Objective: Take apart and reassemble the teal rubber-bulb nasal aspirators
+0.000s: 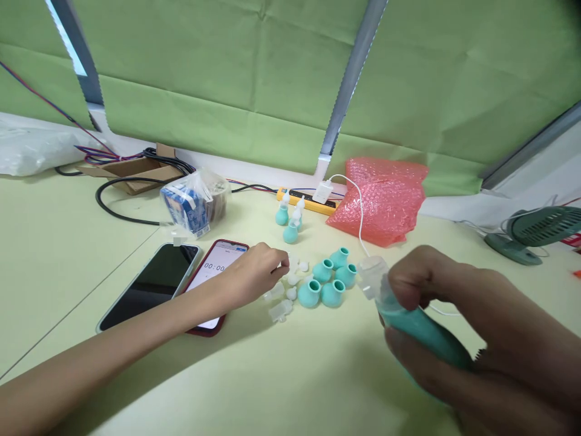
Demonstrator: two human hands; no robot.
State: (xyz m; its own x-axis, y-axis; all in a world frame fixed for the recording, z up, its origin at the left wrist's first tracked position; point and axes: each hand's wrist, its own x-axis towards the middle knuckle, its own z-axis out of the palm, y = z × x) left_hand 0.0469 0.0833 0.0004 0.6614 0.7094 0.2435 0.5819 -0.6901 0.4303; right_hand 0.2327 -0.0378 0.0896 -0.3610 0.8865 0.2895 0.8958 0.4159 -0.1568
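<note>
My right hand [436,327], close to the camera, grips a teal squeeze bulb [429,336]. A clear plastic cap [373,275] sits at the bulb's upper end and points left. My left hand [256,275] reaches over the table with its fingers curled closed; whatever they hold is hidden. Beside and partly behind those fingers lie small clear and milky plastic pieces [281,310]. Just right of them stand several teal bulbs [333,293] with open necks. Farther back are three teal bulbs [290,232] fitted with clear pointed tops.
Under my left forearm lies a red-cased phone [211,324] showing a timer, beside a dark-screened phone [149,287]. Behind are a bagged blue box [186,206], a yellow power strip [313,206] with a white charger, and pink bubble wrap [385,200]. A green fan [540,230] stands right.
</note>
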